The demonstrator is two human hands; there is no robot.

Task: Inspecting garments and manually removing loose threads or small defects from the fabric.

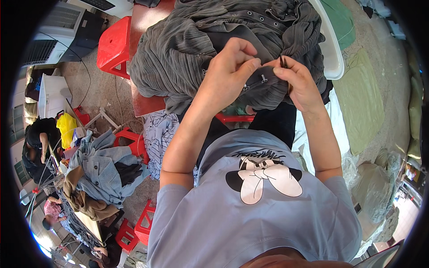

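A heap of dark grey crinkled garments (178,49) lies in front of me, with metal eyelets along one band. My left hand (229,73) is closed, thumb and fingers pinching at the edge of a smooth grey strip of the garment. Metal snap-like fittings (263,78) show on that strip, between my two hands. In my right hand (300,85) is a slim dark tool that looks like thread snips (283,62), its blades mostly hidden by the fingers. The thumb and forefinger of that hand also meet the cloth edge, close to my left fingertips.
Under the heap are a reddish-brown tabletop (148,103) and a white tub (333,53). Red plastic stools (114,44) stand at left. Striped cloth (161,138) and piled denim (105,158) lie nearby. Other people work at far left. Plastic-wrapped bundles (373,192) lie at right.
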